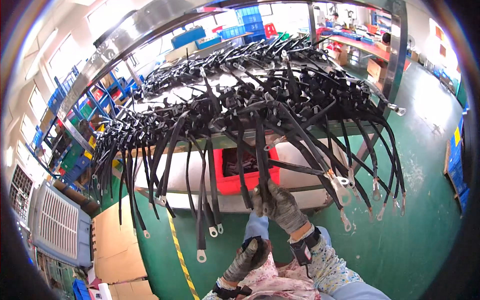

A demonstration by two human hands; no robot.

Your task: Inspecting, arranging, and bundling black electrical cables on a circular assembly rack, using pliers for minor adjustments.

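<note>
Many black cables with metal ring terminals lie heaped along a metal rack, their ends hanging over its near edge. One hanging black cable (260,145) runs down into my right hand (284,207), whose grey-gloved fingers are closed round its lower end. My left hand (246,259), also gloved, is lower and nearer my body, apart from the cables. Its fingers are curled in, and what they hold, if anything, is hidden. Left of my right hand hang more cables, one ending in a bare ring terminal (201,256).
A red bin (227,186) with dark small pieces stands on the lower shelf (170,172), behind the hanging cables. A steel post (395,55) rises at the right. Flattened cardboard (117,245) and a grey louvred unit (60,222) are at the left. Blue crates (250,22) are stacked far back.
</note>
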